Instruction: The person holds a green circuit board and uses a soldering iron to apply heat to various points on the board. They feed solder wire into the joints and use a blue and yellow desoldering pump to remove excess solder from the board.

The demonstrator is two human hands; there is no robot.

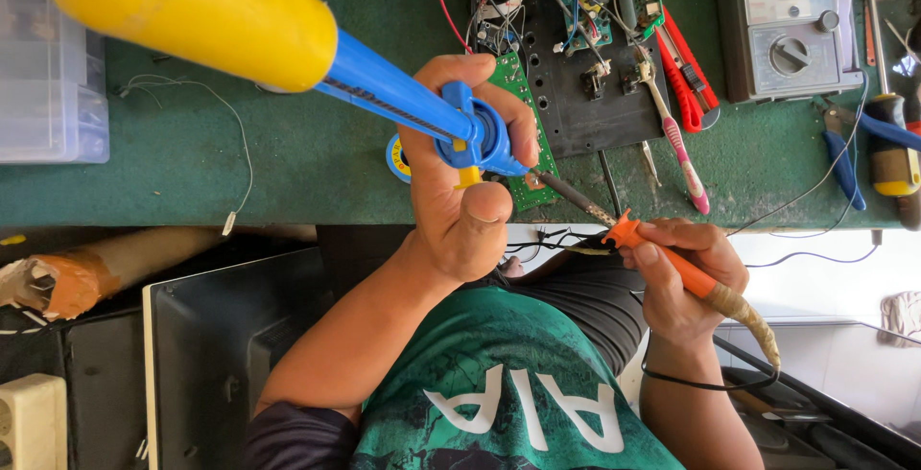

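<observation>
Desoldering: my left hand [460,192] grips the blue-yellow solder sucker [288,43] over the green circuit board [523,134]; right hand [676,273] fingers clench the soldering iron [662,254] beside it. Next: tip on joint.

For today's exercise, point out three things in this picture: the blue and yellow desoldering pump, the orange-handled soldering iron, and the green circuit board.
desoldering pump [403,98], head view, on its blue barrel.
soldering iron [672,264], head view, on its orange handle.
green circuit board [537,158], head view, on the board's right edge strip.
</observation>
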